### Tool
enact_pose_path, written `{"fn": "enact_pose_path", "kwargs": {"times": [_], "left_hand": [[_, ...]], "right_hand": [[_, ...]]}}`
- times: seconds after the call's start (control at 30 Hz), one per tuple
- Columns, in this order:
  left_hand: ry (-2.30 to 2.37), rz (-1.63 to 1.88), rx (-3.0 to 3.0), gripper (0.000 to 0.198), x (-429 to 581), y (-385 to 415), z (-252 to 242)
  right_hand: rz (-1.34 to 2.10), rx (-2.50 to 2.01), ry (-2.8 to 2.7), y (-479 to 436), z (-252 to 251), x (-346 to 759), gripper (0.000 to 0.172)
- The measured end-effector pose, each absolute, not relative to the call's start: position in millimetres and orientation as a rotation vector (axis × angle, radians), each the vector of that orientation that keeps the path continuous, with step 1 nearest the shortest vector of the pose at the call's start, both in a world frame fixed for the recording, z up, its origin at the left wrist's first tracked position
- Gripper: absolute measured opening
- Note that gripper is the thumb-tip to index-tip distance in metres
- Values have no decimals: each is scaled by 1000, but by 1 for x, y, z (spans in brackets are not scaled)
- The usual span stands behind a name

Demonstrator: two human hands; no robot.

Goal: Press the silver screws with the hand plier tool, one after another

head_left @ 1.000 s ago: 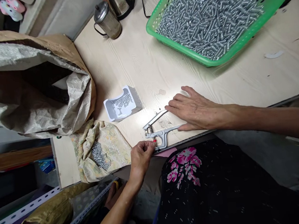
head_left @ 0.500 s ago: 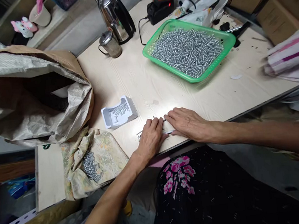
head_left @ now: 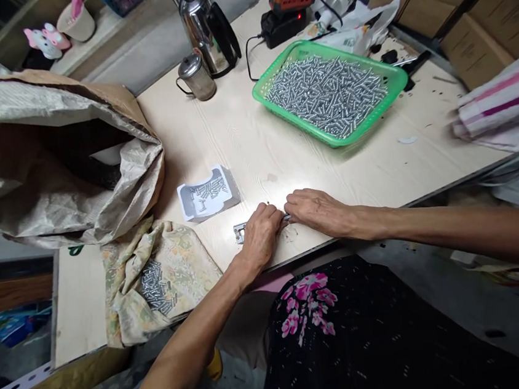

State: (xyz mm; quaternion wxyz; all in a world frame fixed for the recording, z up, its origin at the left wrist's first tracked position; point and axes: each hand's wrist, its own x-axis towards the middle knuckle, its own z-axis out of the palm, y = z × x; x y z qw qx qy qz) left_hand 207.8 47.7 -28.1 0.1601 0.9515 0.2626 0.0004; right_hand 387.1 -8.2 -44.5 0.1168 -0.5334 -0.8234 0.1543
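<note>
My left hand (head_left: 261, 232) is closed over a slim metal bar with a frame-like end (head_left: 239, 234), which sticks out to its left on the table. The bar's middle is hidden under the fingers. Close by on the right, my right hand (head_left: 316, 212) has its fingers curled and pinched on the bar's other end, near the table's front edge. Behind my left hand sits a cut-open white box (head_left: 187, 209) holding some small metal pins. Many similar silvery pieces fill a green basket (head_left: 334, 142) farther back.
A large paper sack (head_left: 139, 195) gapes open at left. Below it, a floral cloth (head_left: 183, 258) holds a heap of metal pins (head_left: 155, 289). Along the back stand a lidded metal cup (head_left: 198, 80), a kettle (head_left: 203, 30) and an orange battery on a charger (head_left: 281, 25). A striped cloth (head_left: 504, 97) hangs at right.
Both hands stay close together over the metal piece. Two spread strips showed between them before; now one narrow length shows, and its frame-like end is plainer. The right hand has curled in more.
</note>
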Motion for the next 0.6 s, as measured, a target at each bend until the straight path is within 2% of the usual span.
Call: {"fn": "enact_pose_path", "kwargs": {"times": [0.1,0.13,0.2,0.23,0.27,0.43,0.6], "left_hand": [[830,67,2752,22,205,41,-32],[874,125,2765,22,203,36,-34],[957,263,2790,38,197,19,-40],[980,319,2800,45,194,9,-44],[986,355,2805,50,192,-2,-48],[978,403,2754,53,192,-37,-62],[968,427,2695,51,195,-41,-65]], "right_hand": [[435,-1565,-2405,-4,-42,395,14],[434,-1560,-2409,-2,-39,399,19],[446,-1551,-2437,3,-34,409,46],[449,-1561,-2454,5,-32,413,54],[437,-1590,-2461,8,-31,416,54],[322,-1656,-2443,29,-40,413,25],[319,-1673,-2406,55,-38,403,17]]}}
